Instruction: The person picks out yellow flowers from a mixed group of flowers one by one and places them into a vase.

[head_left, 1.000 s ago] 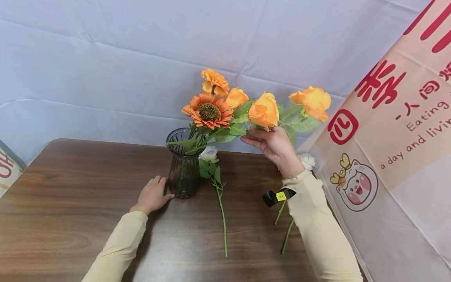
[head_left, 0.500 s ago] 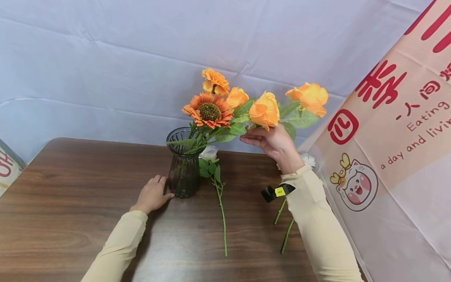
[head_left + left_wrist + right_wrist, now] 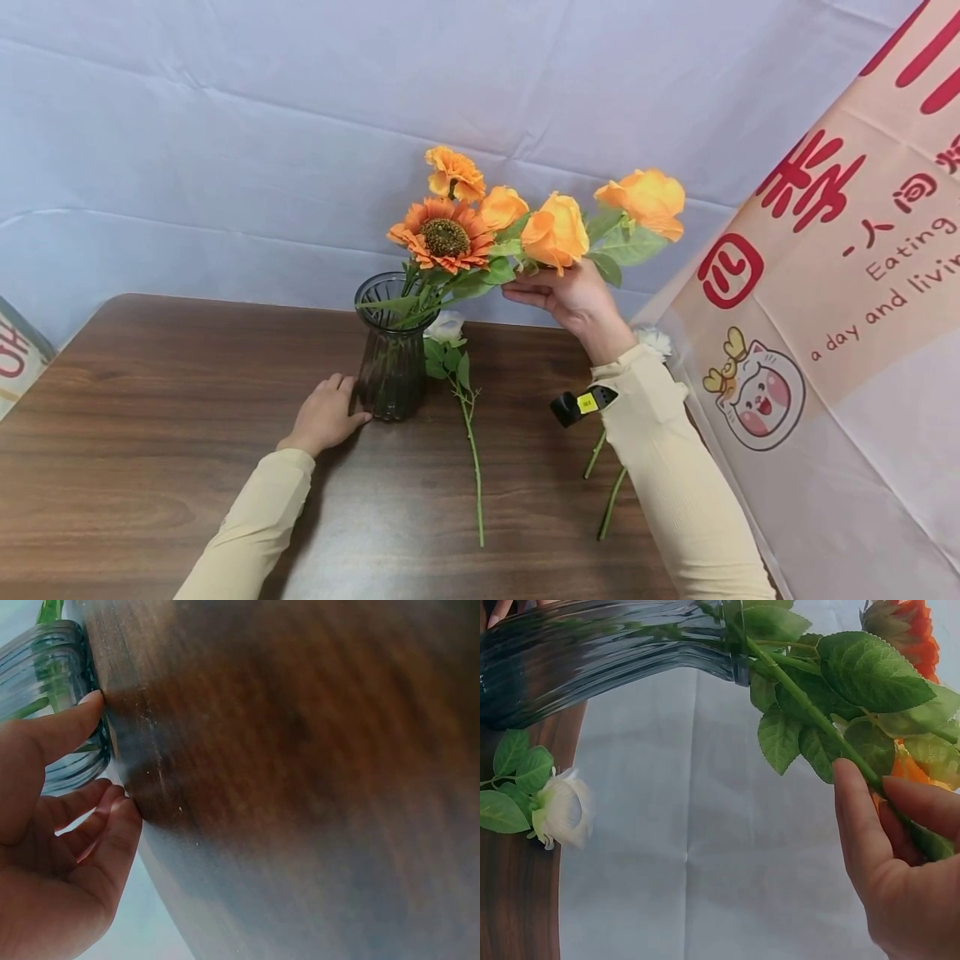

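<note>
A dark ribbed glass vase (image 3: 392, 375) stands upright on the table, holding an orange sunflower (image 3: 444, 237) and a smaller ruffled orange flower (image 3: 456, 173). My left hand (image 3: 324, 417) is at the vase's base, thumb in front and bent fingers on the far side, as the left wrist view shows. With thumb and fingers, my right hand (image 3: 581, 304) pinches the green stem (image 3: 810, 709) of an orange rose. That stem slants down into the vase's mouth. Orange roses (image 3: 555, 232) spread above and beyond this hand; which bloom tops the pinched stem is hard to tell.
Right of the vase, a white rose (image 3: 445, 327) lies on the brown table (image 3: 187, 400), stem toward me. White blooms (image 3: 655, 342) and two green stems (image 3: 611, 504) lie partly under my right sleeve. Pale cloth (image 3: 285, 150) hangs behind; a printed banner (image 3: 832, 250) flanks the right.
My right hand has shifted slightly left toward the vase, and the far-right orange rose has moved left and up with it. The left hand and the vase have stayed in place.
</note>
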`<state>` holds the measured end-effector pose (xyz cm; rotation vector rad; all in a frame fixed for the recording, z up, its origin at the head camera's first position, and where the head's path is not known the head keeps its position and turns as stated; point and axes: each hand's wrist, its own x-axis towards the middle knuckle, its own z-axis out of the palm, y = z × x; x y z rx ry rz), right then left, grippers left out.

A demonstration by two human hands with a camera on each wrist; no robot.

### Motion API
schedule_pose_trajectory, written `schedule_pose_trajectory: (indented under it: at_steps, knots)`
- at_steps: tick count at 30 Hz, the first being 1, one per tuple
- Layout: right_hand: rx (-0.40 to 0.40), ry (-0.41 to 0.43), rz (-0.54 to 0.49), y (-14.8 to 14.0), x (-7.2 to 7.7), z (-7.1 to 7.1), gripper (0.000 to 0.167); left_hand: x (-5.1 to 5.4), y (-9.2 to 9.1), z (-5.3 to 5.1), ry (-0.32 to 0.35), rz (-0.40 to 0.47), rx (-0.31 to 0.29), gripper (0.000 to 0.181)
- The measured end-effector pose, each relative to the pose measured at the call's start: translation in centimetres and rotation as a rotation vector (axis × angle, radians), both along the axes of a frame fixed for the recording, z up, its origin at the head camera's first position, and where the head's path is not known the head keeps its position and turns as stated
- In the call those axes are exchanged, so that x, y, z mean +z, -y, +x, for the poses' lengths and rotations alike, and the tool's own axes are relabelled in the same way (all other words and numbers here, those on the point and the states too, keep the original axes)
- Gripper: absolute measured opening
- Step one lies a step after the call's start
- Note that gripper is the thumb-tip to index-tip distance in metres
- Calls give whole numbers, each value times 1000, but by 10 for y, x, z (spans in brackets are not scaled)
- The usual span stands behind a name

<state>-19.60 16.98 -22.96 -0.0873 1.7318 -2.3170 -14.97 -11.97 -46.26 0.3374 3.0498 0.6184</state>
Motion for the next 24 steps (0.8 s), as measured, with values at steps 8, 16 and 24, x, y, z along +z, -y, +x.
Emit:
schedule_pose_trajectory:
  at_steps: [8, 16, 24]
  knots:
    - [-13, -28, 30, 5, -1, -1, 50, 1, 0, 1, 4, 5, 9, 63]
    - [-5, -68, 84, 12, -5, -2, 36, 3, -1, 2, 13, -4, 4, 62]
    - [18, -124, 165, 16, -2, -2, 35, 3, -2, 2, 17, 8, 16, 62]
